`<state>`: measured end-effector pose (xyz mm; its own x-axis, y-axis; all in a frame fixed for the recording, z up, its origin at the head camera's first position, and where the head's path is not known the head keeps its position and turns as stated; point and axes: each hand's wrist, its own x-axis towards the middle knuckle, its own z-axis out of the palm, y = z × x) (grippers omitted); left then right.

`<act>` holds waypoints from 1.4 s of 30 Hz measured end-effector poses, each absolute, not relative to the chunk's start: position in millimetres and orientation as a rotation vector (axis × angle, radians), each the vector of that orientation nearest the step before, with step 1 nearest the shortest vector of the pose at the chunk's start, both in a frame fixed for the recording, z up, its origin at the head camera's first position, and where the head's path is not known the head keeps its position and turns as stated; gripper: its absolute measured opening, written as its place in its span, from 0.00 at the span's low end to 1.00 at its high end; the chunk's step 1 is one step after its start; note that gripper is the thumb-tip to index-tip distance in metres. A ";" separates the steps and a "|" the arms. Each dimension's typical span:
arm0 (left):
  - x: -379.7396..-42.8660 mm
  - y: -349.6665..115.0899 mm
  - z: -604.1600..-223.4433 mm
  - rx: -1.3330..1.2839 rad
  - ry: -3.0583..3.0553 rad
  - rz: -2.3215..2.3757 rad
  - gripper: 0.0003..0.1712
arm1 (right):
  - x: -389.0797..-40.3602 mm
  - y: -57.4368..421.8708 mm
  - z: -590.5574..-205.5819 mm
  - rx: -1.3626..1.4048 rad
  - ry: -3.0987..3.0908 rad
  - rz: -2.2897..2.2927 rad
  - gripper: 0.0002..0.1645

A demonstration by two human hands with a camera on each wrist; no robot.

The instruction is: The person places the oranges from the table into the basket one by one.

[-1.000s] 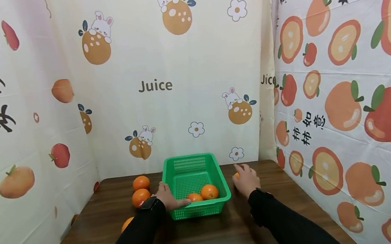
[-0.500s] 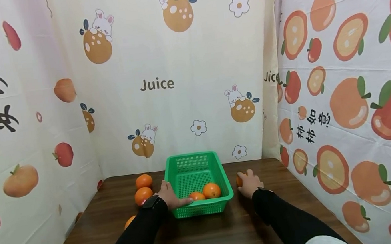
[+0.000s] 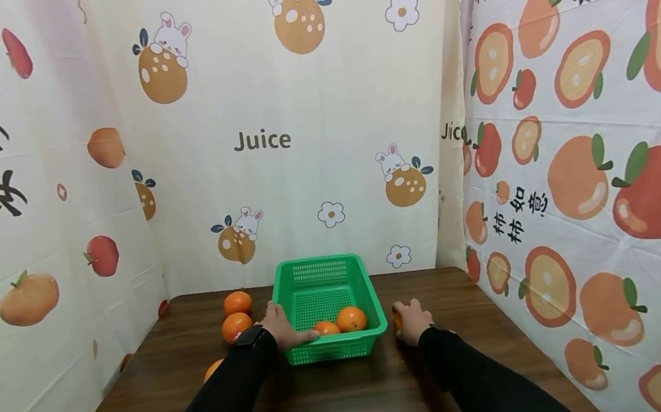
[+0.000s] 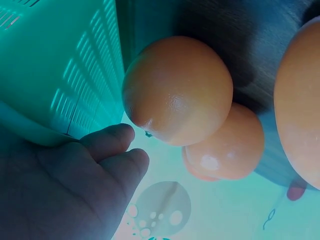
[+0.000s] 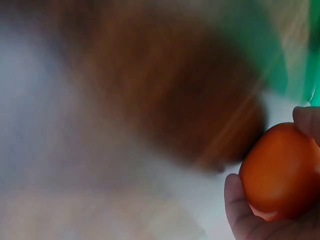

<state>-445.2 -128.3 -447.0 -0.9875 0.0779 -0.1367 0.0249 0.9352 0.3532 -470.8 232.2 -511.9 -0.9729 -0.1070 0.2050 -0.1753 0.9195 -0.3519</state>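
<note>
A green plastic basket [image 3: 371, 296] stands at the far middle of the table with two oranges [image 3: 351, 319] near its front wall. My left hand [image 3: 281, 329] rests at its front left corner, thumb along the front rim and fingers straight along the left side. In the left wrist view two fingertips show beside the basket's slotted wall, close to an orange [image 4: 177, 90]. To the right of the basket my right hand [image 3: 413, 322] grips another orange [image 5: 280, 172], thumb and finger on opposite sides of it. From the head view the hand mostly hides that orange.
Left of the basket, two oranges [image 3: 236, 303] stand one behind the other. Another orange [image 3: 213, 369] sits nearer, partly behind my left sleeve. Printed curtains [image 3: 314, 167] enclose the dark wooden table [image 3: 329, 410] at the back and both sides.
My right hand and its orange have come nearer to me and slightly left, beside the basket's right wall. The left hand stays at the basket corner. The head view shifts slightly.
</note>
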 end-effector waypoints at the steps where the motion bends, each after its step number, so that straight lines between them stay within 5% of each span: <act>1: -444.6 -127.7 -446.8 0.083 2.942 0.533 0.80 | -467.6 230.8 -513.7 0.205 -2.903 0.543 0.35; 13: -425.7 -127.2 -430.0 0.137 2.939 0.513 0.76 | -420.2 209.6 -498.5 0.168 -2.937 0.576 0.36; 42: -438.6 -130.5 -441.0 0.099 2.915 0.572 0.82 | -418.2 222.7 -478.8 0.072 -2.697 0.910 0.33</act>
